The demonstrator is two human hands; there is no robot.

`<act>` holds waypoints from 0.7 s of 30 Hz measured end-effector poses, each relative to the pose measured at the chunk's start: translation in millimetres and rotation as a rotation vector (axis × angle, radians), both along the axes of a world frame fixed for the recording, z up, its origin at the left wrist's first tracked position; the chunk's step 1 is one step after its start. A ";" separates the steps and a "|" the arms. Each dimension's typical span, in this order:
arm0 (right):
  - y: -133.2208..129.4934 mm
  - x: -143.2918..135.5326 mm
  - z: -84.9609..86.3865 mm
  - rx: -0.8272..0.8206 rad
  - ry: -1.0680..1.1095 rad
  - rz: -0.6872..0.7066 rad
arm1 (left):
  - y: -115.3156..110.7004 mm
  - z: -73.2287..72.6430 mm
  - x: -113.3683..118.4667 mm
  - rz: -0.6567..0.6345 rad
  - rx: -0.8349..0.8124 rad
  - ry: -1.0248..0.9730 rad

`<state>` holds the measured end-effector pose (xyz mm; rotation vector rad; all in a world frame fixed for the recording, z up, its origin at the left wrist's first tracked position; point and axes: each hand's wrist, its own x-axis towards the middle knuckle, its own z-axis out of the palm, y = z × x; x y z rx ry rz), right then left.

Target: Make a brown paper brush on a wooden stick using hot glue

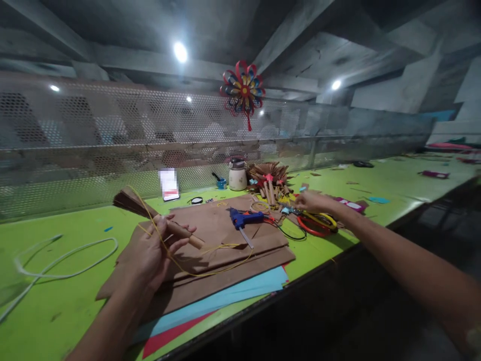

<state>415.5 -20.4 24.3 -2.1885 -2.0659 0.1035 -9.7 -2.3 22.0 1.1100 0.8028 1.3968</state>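
Note:
My left hand (pixel 156 248) is closed around a folded brown paper piece (pixel 137 203) with a rolled handle, held above brown paper sheets (pixel 210 220). A thin yellow cord (pixel 214 275) hangs from it in a loop over the sheets. My right hand (pixel 310 200) reaches to the right of the sheets, its fingers pressed together at small items beside yellow- and red-handled scissors (pixel 319 223); what it pinches is too small to make out. A blue glue gun (pixel 246 218) lies on the sheets.
Brown fan-shaped paper pieces (pixel 270 175) are piled behind, beside a lidded jar (pixel 237 175). A phone (pixel 169 184) leans on the mesh partition (pixel 131 120), where a paper flower (pixel 244 90) hangs. A white cable (pixel 71 250) lies left; blue paper (pixel 225 298) lies near the front edge.

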 end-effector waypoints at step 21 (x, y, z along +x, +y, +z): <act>-18.3 20.5 -8.6 0.234 0.376 0.061 | -3.6 -4.9 -7.4 -0.129 0.080 -0.182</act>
